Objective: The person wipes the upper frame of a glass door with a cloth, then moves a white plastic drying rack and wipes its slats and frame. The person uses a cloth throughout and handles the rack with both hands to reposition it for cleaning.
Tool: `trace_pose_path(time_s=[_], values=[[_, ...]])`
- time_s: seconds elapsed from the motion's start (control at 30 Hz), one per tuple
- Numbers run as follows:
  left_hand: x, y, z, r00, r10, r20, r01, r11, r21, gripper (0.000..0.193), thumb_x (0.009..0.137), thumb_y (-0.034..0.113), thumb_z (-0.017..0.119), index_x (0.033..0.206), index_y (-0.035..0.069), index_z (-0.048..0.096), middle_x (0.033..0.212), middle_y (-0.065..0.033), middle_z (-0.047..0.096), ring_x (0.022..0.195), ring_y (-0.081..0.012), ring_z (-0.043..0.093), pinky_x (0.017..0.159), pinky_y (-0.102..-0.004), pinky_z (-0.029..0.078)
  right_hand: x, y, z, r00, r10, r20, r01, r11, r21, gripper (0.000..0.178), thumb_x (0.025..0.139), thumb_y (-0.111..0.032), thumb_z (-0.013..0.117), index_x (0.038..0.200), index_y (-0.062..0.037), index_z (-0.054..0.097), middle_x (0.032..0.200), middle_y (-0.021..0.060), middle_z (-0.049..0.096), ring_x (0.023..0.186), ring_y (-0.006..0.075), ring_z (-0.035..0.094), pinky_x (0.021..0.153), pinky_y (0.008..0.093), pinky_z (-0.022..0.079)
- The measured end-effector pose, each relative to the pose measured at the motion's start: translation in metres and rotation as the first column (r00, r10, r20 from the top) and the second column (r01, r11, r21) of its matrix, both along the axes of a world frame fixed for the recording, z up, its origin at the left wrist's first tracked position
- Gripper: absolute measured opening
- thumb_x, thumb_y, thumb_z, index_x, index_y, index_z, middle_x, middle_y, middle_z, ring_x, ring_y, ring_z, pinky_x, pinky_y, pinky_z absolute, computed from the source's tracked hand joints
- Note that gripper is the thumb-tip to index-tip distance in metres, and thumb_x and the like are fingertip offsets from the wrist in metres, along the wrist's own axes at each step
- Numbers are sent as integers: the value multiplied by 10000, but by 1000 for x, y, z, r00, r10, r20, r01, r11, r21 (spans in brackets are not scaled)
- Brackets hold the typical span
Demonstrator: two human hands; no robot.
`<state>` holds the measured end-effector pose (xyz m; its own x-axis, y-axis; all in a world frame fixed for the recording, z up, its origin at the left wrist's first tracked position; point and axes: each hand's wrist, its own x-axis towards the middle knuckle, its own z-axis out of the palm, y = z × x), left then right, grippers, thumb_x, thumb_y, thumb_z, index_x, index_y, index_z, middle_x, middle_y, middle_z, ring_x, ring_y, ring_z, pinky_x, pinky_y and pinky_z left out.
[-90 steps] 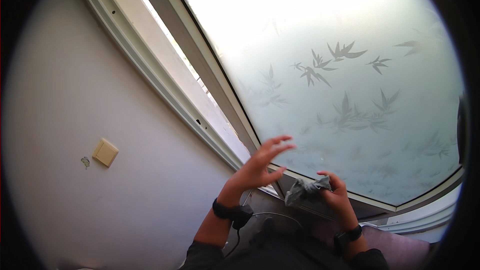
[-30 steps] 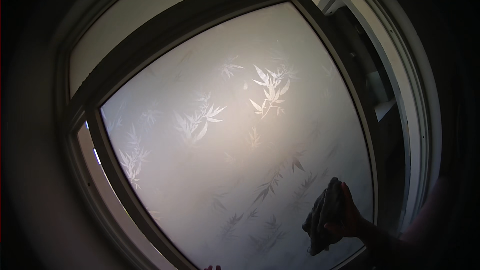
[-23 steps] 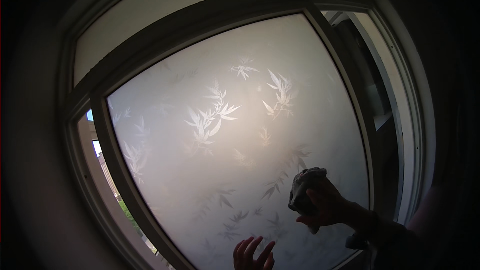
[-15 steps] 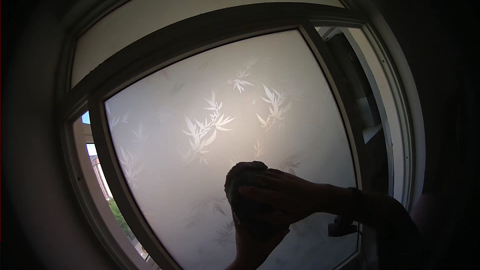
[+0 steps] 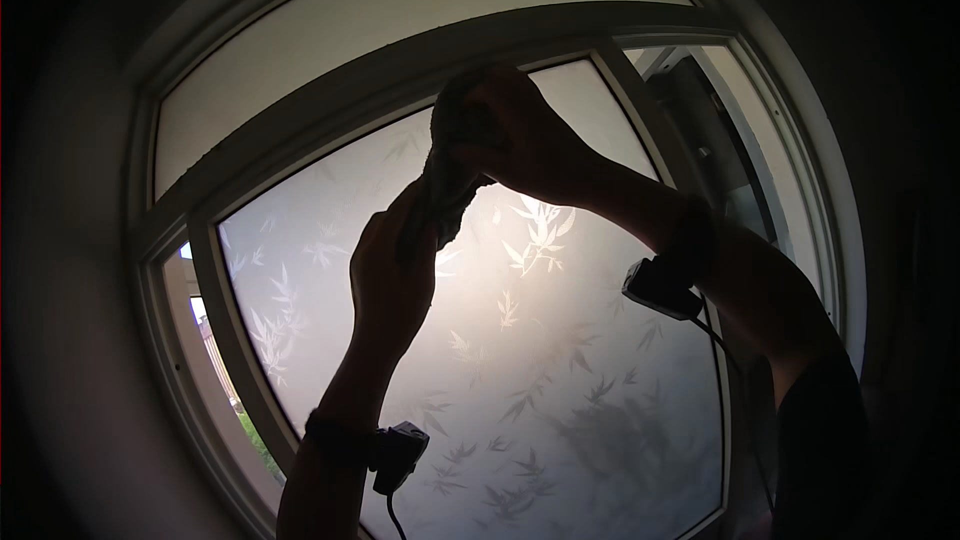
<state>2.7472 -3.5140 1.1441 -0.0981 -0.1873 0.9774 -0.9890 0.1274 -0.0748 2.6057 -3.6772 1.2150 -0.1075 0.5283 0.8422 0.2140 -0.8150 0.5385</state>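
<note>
A crumpled dark cloth (image 5: 448,185) stretches between my two hands near the top of a frosted glass pane (image 5: 560,360) patterned with bamboo leaves. My right hand (image 5: 515,135) grips the cloth's upper end, up against the top rail of the sash (image 5: 330,152). Lower and to the left, my left hand (image 5: 392,265) is closed on the cloth's lower end, in front of the glass. Both hands are dark against the light, so single fingers are hard to make out.
Small black devices with cables sit on my left wrist (image 5: 400,455) and right wrist (image 5: 662,288). Narrow gaps flank the sash; buildings and greenery show through the left gap (image 5: 215,350). A fixed upper pane (image 5: 420,45) lies above the rail.
Both hands have risen from the lower middle of the pane to its top with the cloth. They were bunched together around it; now they are apart, the cloth drawn out between them.
</note>
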Motion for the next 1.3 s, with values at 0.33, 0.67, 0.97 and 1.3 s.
trace_pose_path(time_s=[0.33,0.67,0.97,1.3], values=[[-38,-68,101,829,252,500,-105,947,-303,395,925,88,607,1318,98,564,1227,-150,570,1060,-286,613,883,-380,524,-20,-79,128,848,-393,356,363,920,150,420,904,-306,631,1259,-89,576,1214,95,617,1152,290,574,983,404,487],[-31,-80,134,796,259,547,-67,936,-346,307,844,-19,586,1145,35,599,990,-159,673,920,-351,657,786,-440,541,3,-84,169,379,-781,497,777,560,288,264,855,-186,623,1067,-42,686,1161,153,616,1153,292,566,1008,421,464],[5,-3,125,775,334,536,-145,920,-364,227,857,11,581,1079,55,606,885,-140,667,827,-333,657,701,-433,525,47,-3,160,617,-637,462,648,744,159,309,862,-179,611,1122,-16,652,1205,118,606,1174,298,559,1025,407,459],[89,96,121,759,385,525,-168,895,-414,221,871,43,589,1084,79,633,852,-123,671,800,-316,665,681,-418,527,130,103,152,581,-563,587,556,802,219,245,880,-260,627,1087,-153,701,1185,94,604,1092,289,591,915,412,521]])
